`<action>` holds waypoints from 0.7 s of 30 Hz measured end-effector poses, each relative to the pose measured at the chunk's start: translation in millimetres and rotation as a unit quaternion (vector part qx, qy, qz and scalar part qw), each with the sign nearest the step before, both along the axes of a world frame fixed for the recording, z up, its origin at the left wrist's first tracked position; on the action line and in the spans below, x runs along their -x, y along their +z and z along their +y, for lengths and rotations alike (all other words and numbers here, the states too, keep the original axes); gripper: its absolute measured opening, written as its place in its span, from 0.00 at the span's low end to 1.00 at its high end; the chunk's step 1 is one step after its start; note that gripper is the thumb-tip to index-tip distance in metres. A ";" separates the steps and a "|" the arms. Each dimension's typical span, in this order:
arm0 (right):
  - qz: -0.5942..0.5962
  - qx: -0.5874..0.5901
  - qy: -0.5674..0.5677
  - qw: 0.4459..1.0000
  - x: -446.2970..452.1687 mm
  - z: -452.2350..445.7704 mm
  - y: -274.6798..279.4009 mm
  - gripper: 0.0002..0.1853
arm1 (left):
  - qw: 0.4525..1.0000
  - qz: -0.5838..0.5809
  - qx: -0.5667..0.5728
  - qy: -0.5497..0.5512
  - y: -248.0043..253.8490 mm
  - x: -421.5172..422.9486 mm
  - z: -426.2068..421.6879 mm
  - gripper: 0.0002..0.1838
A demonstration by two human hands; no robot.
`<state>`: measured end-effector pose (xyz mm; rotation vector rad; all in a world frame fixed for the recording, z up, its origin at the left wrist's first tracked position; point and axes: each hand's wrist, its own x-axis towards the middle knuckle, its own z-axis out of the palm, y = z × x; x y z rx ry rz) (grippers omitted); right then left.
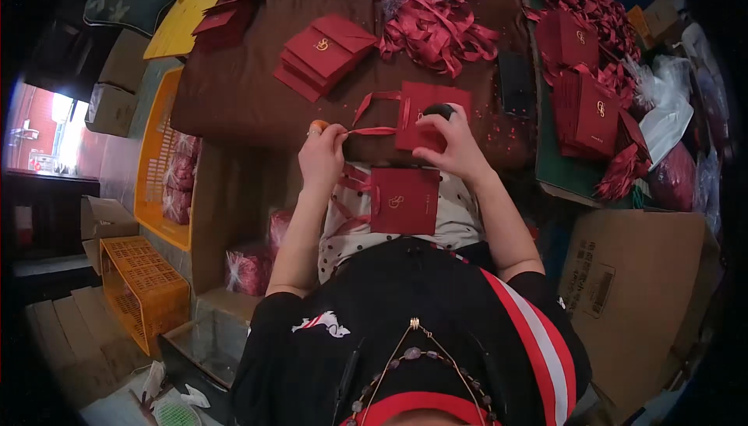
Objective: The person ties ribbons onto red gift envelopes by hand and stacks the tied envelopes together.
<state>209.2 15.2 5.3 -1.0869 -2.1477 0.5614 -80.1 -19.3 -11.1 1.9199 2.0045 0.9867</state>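
My left hand is closed in a pinch on the ribbon handle of a small red paper bag. Something orange sits at one of its fingers. Above that bag, which lies flat near the table's front edge, my right hand is curved with thumb and forefinger apart. A dark rounded piece shows at its fingers; whether it is worn or held is unclear. Across my lap rests a second red bag with gold lettering, its ribbons to the left.
Stacked red bags and a heap of red ribbons lie farther back on the brown-covered table. A dark phone-like slab is at right, beyond it more bags. Orange crates and a cardboard box flank me.
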 end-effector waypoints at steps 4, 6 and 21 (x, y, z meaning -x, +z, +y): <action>-0.121 -0.039 0.007 0.992 -26.0 -17.8 13.5 0.31 | 0.999 -0.014 -0.038 -0.019 3.3 0.0 -4.4 0.07; -0.105 -0.081 0.008 0.991 -32.8 -21.3 19.7 0.25 | 0.995 -0.036 -0.086 -0.035 14.6 -4.3 -4.7 0.06; -0.159 -0.173 -0.154 0.960 -28.2 68.2 15.7 0.18 | 0.987 0.064 -0.065 -0.133 13.2 -69.7 16.0 0.23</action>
